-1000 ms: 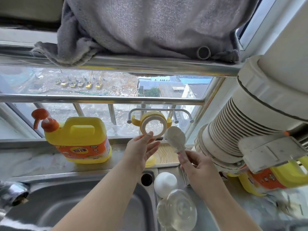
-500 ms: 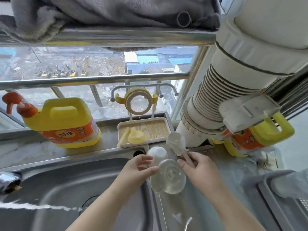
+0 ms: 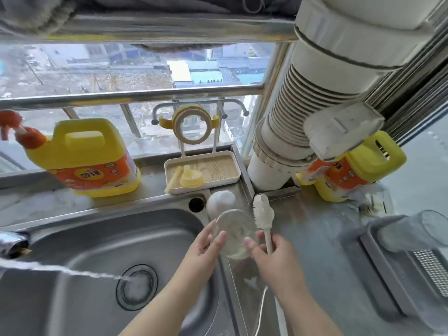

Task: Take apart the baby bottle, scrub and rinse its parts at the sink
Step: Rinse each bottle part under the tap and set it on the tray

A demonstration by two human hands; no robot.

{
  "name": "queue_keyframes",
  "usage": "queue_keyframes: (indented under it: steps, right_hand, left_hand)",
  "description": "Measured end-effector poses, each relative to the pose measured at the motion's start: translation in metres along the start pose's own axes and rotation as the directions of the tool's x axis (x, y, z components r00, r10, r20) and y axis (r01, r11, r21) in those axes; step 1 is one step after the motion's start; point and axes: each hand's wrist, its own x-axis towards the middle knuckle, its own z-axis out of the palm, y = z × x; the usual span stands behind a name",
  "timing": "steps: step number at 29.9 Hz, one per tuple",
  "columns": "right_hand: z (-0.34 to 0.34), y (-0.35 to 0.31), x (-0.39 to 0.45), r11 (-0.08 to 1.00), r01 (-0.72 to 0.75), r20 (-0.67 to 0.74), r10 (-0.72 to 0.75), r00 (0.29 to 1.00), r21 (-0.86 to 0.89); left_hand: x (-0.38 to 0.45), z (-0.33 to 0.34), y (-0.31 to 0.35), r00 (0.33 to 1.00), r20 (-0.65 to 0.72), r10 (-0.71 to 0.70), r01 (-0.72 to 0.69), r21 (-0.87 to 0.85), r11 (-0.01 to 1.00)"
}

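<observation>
The clear bottle body (image 3: 232, 232) stands on the sink's right ledge, and my left hand (image 3: 206, 243) grips its left side. My right hand (image 3: 269, 251) holds the white bottle brush (image 3: 263, 214) by its handle, bristle head up, with fingers touching the bottle's right side. Just behind the bottle stands a white dome cap (image 3: 221, 202). The yellow collar ring with handles (image 3: 190, 126) hangs on the drying rack. A yellow nipple piece (image 3: 191, 178) and a straw lie in the rack's tray (image 3: 228, 177).
Water streams from the tap (image 3: 12, 241) at the left into the steel sink (image 3: 101, 275) toward the drain (image 3: 137, 286). Yellow detergent jugs stand at the left (image 3: 84, 158) and right (image 3: 351, 170). A large white pipe (image 3: 303, 117) hangs at the right. A dish rack (image 3: 412, 263) sits at far right.
My left hand came down from the collar ring on the rack and took hold of the clear bottle. My right hand lowered the brush beside it. The view tilted down to the sink.
</observation>
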Motion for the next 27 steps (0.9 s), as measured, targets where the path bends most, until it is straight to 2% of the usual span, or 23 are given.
queue_keyframes:
  steps: [5, 9, 12, 14, 19, 21, 23, 25, 27]
  right_hand:
    - [0.022, -0.025, -0.036, 0.995, 0.088, 0.074, -0.091, 0.993, 0.036]
    - [0.062, -0.047, -0.059, 0.991, 0.131, 0.255, -0.130, 0.958, 0.014]
    - [0.095, -0.059, -0.074, 0.983, 0.175, 0.393, -0.137, 0.909, -0.063]
    - [0.112, -0.064, -0.080, 0.958, 0.261, 0.444, -0.183, 0.877, -0.120]
    - [0.138, -0.074, -0.088, 0.818, 0.496, 0.592, -0.252, 0.765, -0.293]
    - [0.142, -0.081, -0.083, 0.782, 0.529, 0.587, -0.269, 0.764, -0.330]
    - [0.149, -0.092, -0.081, 0.763, 0.564, 0.525, -0.355, 0.774, -0.315]
    - [0.159, -0.103, -0.086, 0.739, 0.628, 0.512, -0.452, 0.730, -0.243]
    - [0.164, -0.107, -0.092, 0.711, 0.669, 0.552, -0.476, 0.685, -0.216]
  left_hand:
    - [-0.027, -0.034, -0.009, 0.996, -0.072, -0.053, 0.043, -0.142, 0.989]
    - [-0.058, -0.086, -0.019, 0.977, -0.185, -0.105, 0.060, -0.236, 0.970]
    - [-0.081, -0.124, -0.023, 0.965, -0.238, -0.110, 0.041, -0.279, 0.960]
    - [-0.093, -0.145, -0.022, 0.952, -0.289, -0.101, 0.016, -0.282, 0.959]
    - [-0.106, -0.197, -0.025, 0.914, -0.395, -0.095, -0.016, -0.270, 0.963]
    - [-0.109, -0.211, -0.027, 0.910, -0.406, -0.081, -0.024, -0.246, 0.969]
    - [-0.111, -0.218, -0.028, 0.913, -0.404, -0.054, -0.029, -0.197, 0.980]
    - [-0.114, -0.219, -0.027, 0.922, -0.387, -0.021, -0.042, -0.154, 0.987]
    - [-0.115, -0.222, -0.025, 0.921, -0.389, -0.006, -0.051, -0.137, 0.989]
